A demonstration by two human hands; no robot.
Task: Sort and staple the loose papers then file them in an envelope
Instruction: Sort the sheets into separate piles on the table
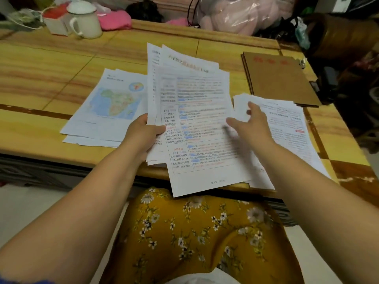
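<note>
Yellow flowered cloth (184, 238) covers my lap, and above it my left hand (143, 136) grips the left edge of a fanned sheaf of printed sheets (194, 111), thumb on top, its lower end hanging past the edge of the wooden surface (51, 64). My right hand (252, 124) hovers blurred beside the sheaf with fingers spread and nothing in it, over a pile of text pages (291, 128). Map pages (110, 103) lie to the left, brown envelopes (276, 76) at far right, a white lidded mug (84, 19) far left.
</note>
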